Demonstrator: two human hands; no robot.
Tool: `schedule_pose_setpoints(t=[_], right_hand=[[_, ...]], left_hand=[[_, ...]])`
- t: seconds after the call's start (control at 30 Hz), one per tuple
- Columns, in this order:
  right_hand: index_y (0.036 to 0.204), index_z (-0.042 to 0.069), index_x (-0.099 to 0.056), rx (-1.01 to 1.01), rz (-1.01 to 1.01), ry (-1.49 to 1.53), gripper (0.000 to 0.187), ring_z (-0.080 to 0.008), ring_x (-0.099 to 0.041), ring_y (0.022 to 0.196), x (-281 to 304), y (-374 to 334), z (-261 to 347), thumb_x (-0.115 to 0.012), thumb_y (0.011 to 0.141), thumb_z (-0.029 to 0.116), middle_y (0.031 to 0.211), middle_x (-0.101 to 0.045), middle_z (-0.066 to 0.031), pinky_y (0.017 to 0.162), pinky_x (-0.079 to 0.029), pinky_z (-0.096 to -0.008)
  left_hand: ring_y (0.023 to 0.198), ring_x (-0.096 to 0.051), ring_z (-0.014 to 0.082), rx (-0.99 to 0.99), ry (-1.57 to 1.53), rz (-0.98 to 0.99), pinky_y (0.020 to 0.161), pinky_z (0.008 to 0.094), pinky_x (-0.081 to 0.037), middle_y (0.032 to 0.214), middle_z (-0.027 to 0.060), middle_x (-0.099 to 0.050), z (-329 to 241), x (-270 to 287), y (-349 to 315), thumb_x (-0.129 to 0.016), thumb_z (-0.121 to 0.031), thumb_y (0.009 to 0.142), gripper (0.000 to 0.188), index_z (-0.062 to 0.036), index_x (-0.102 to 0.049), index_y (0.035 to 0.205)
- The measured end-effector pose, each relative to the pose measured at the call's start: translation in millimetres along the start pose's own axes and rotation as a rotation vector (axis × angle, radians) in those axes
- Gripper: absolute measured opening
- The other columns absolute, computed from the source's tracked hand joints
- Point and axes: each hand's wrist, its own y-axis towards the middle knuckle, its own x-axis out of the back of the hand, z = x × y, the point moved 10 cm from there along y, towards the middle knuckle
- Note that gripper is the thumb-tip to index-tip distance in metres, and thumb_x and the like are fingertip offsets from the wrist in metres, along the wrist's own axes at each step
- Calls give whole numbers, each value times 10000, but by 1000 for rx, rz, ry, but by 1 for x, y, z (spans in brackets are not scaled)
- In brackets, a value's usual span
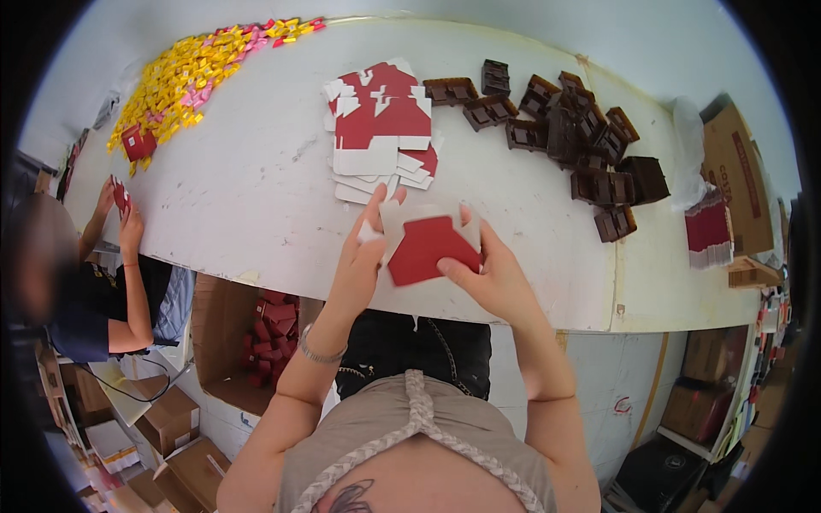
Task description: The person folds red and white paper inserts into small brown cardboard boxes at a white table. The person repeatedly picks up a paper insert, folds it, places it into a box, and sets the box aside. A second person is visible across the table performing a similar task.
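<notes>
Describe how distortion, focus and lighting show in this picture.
Head view: the white tabletop has bowed edges, and the corners go black; head view: the held red-and-white cardboard piece looks fairly sharp, the co-worker's head blurred; head view: light seems soft, the dark brown plastic trays contrasting strongly.

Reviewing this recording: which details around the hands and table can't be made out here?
All in the head view:
Right hand: most fingers hidden behind the red-and-white carton.
Stack of flat cartons: lower sheets mostly covered by upper ones.
Red pieces in the open cardboard box: deeper ones buried under those on top.
Yellow packets: any markings too small.
</notes>
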Motion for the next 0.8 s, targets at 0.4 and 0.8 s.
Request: schedule_pose_setpoints(t=[0.4,0.8], right_hand=[[1238,10,-469,1,-61,298,460,-163,-438,1213,-20,-83,-54,-653,817,12,1319,-456,-115,1010,-361,-309],[716,74,-412,-265,126,474,303,-125,-492,1024,-34,-108,-92,-699,736,-24,1109,-537,-74,865,-421,-271]], left_hand=[[1094,-547,226,40,107,-274,937,363,-447,1190,178,-567,29,15,-91,-626,-271,871,305,-60,-449,1003],[740,-583,142,362,-216,-142,690,255,-491,679,17,-547,67,14,-118,-649,-279,883,375,-34,-476,1108]])
